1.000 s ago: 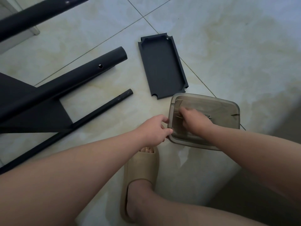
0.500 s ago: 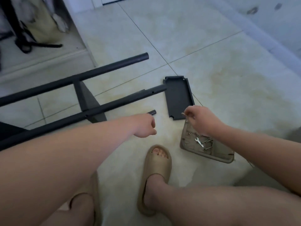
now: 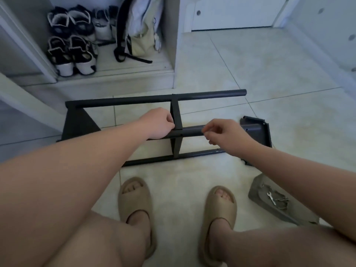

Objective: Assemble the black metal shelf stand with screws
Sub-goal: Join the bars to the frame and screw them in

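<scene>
Head view, centre of frame: black shelf stand lies on its side on the tiled floor, partly built, with a crosspiece already joining its tubes.

Change over the last second: both hands have left the plastic box, now at lower right. It still holds the small wrench and some hardware. Both hands are now at the middle tube.

- Left hand: fingers curled round the middle tube, just left of the crosspiece joint.
- Right hand: thumb and fingertips pinched together, touching or just above the tube to the right of the joint. Half a second ago that pinch carried a screw out of the box. The screw itself is too small to make out now.
- Loose shelf tray: on the floor at right, behind the right wrist, not yet fitted.

Judgement: fetching is finished and screw placement at the crosspiece joint comes next. The wrench is untouched, so tightening has not begun.
</scene>
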Demonstrator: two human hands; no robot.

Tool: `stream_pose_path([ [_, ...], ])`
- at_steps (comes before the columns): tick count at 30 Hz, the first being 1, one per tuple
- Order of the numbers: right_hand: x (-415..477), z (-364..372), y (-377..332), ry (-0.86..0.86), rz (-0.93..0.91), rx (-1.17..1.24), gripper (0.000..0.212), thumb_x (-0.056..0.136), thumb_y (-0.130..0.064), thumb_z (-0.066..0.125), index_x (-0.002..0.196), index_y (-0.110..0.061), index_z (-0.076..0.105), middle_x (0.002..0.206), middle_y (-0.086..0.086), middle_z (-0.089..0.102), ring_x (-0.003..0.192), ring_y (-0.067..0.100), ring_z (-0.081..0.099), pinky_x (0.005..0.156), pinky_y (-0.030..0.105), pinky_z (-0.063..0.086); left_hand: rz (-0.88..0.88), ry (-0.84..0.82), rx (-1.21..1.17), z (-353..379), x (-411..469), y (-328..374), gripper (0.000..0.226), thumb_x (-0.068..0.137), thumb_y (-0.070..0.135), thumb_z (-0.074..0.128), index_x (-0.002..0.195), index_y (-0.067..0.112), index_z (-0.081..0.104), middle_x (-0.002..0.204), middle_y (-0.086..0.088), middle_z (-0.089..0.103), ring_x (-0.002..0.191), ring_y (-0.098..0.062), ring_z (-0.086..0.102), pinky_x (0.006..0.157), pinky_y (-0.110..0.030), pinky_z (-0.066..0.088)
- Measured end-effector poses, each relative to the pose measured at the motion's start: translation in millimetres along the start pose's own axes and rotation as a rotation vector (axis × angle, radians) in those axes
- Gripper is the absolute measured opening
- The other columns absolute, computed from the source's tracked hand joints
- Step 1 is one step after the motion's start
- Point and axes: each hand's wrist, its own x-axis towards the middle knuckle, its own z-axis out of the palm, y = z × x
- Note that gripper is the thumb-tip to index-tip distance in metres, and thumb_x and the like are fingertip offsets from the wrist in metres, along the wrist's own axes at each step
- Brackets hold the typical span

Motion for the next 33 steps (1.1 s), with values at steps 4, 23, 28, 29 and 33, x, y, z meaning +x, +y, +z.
stream_pose_path([
  [4,16,16,-3,-0.087,-0.012,0.018,0.007,0.094,-0.019,0.069,0.096,-0.025,0.072,0.079,-0.005,0.072,0.073,0.013,0.067,0.062,0.025,0.057,-0.049,0.079,-0.016,5,21,-34,0.007,0.098,0.030,0.056,0.095,0.026,0.061,0.105,0.002,0.063,0.099,-0.022,0.058,0.083,-0.033,0.045],
  [23,49,36,-3,-0.174,-0.101,-0.029,0.012,0.095,-0.008,0.065,0.092,-0.018,0.070,0.080,-0.003,0.074,0.074,0.006,0.071,0.075,0.030,0.059,-0.093,-0.357,-0.358,28,65,-30,0.039,0.098,0.039,0.053,0.099,0.005,0.072,0.074,-0.012,0.076,0.056,-0.023,0.068,0.058,-0.025,0.051],
  [28,48,38,-2,-0.175,-0.164,-0.132,0.014,0.095,-0.009,0.066,0.091,-0.023,0.068,0.075,-0.010,0.070,0.064,-0.004,0.062,0.056,0.010,0.045,-0.085,-0.346,-0.325,25,62,-29,0.040,0.099,0.044,0.052,0.094,0.010,0.073,0.070,-0.008,0.075,0.046,-0.014,0.062,0.057,-0.024,0.049],
  [29,48,39,-1,-0.168,-0.170,-0.133,0.014,0.095,-0.009,0.066,0.092,-0.022,0.069,0.075,-0.009,0.070,0.062,-0.006,0.060,0.055,0.008,0.043,-0.083,-0.346,-0.312,25,62,-29,0.041,0.099,0.045,0.051,0.094,0.012,0.073,0.071,-0.007,0.076,0.046,-0.012,0.061,0.060,-0.025,0.048],
  [33,48,42,2,-0.156,-0.208,-0.195,0.008,0.096,-0.009,0.065,0.095,-0.015,0.070,0.075,-0.010,0.068,0.066,-0.005,0.061,0.057,0.008,0.042,-0.080,-0.342,-0.283,25,62,-30,0.042,0.099,0.049,0.050,0.093,0.016,0.075,0.073,-0.005,0.076,0.050,-0.009,0.062,0.068,-0.028,0.049],
])
